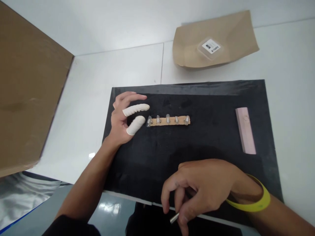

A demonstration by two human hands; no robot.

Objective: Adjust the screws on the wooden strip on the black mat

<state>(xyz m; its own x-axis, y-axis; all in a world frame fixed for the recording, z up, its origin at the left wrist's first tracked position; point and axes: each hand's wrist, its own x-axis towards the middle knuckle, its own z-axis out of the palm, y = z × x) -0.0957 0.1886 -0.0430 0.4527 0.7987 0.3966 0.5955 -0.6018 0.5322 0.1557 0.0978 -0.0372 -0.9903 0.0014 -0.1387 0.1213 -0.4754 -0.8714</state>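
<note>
My left hand [122, 119] rests on the black mat [197, 141] with white finger cots on its thumb and index finger. Those two fingertips are apart, with nothing between them, just left of a narrow tan strip [172, 121]. Several small clear pieces sit along the strip, one of them a clear piece [149, 121] at its left end, close to my thumb. My right hand [201, 190] is near the mat's front edge, fingers curled. Between its thumb and fingers it pinches a short, shiny metal rod [174, 218]; the rest of it is hidden by the hand.
A pale pink bar [246, 130] lies on the mat's right side. Behind the mat, a brown paper piece [231, 36] carries a clear labelled case [210, 48]. A large cardboard panel [29, 88] stands at the left. The white table's [78, 85] front edge runs below the mat.
</note>
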